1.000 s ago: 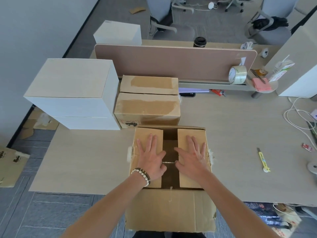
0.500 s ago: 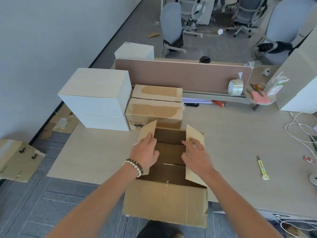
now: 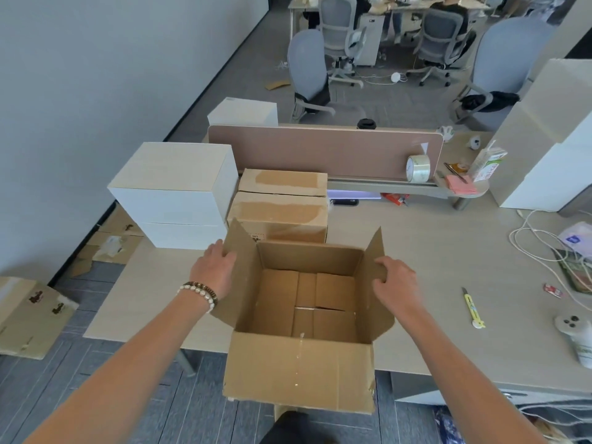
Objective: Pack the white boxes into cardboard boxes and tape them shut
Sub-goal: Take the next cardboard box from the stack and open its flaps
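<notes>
I am holding the open cardboard box (image 3: pixel 301 318) at the tabletop (image 3: pixel 448 251) edge, my left hand (image 3: pixel 213 272) gripping its left flap (image 3: pixel 238 248) and my right hand (image 3: pixel 395 283) gripping the right flap (image 3: pixel 376 261), spreading the stiff, creased brown board so the empty inside is ready. The smooth, square white boxes (image 3: pixel 174 193) are sitting stacked just left, waiting.

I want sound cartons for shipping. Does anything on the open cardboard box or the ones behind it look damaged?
Yes. The two closed cardboard boxes behind the open cardboard box have their top paper torn off in wide strips. The open box's near right bottom corner looks frayed. Its base flaps leave a small gap.
</notes>
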`<state>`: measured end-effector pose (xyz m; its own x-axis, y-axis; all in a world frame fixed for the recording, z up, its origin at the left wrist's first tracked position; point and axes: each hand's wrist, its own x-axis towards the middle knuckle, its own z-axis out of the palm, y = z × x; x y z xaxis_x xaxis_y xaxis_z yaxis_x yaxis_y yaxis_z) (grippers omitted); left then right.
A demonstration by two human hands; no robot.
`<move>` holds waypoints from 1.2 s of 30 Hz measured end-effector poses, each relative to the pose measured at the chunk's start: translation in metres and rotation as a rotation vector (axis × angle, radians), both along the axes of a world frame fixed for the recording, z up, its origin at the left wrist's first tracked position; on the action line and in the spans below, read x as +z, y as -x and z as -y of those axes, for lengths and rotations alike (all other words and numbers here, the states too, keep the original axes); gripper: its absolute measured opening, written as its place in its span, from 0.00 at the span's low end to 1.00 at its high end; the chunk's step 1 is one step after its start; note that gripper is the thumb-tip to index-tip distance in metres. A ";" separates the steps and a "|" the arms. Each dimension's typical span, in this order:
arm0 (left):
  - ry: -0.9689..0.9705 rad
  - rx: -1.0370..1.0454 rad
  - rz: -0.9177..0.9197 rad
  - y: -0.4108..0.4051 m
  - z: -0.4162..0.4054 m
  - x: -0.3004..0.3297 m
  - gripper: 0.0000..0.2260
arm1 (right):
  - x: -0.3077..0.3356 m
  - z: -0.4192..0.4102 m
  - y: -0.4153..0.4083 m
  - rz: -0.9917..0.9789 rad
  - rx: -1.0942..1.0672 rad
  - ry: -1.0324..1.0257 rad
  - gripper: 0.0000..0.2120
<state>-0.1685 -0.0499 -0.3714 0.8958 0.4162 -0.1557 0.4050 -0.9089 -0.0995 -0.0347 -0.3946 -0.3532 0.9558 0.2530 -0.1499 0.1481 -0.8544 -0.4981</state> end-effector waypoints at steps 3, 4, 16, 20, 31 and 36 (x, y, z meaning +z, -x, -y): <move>-0.102 0.021 -0.063 0.002 -0.013 -0.013 0.19 | -0.016 0.019 -0.009 -0.027 -0.050 0.101 0.25; -0.119 0.034 -0.085 0.003 -0.015 -0.019 0.19 | -0.023 0.024 -0.012 -0.018 -0.055 0.187 0.25; 0.214 0.227 -0.168 -0.022 0.014 -0.074 0.30 | -0.082 -0.012 -0.008 -0.114 -0.043 0.388 0.28; 0.332 0.304 -0.114 -0.033 0.018 -0.097 0.37 | -0.101 -0.032 -0.008 -0.174 -0.088 0.429 0.38; 0.359 0.273 0.042 -0.040 0.020 -0.117 0.38 | -0.117 -0.041 -0.008 -0.093 -0.072 0.435 0.38; 0.461 0.286 0.051 -0.041 0.019 -0.120 0.37 | -0.115 -0.042 -0.008 -0.115 -0.063 0.441 0.37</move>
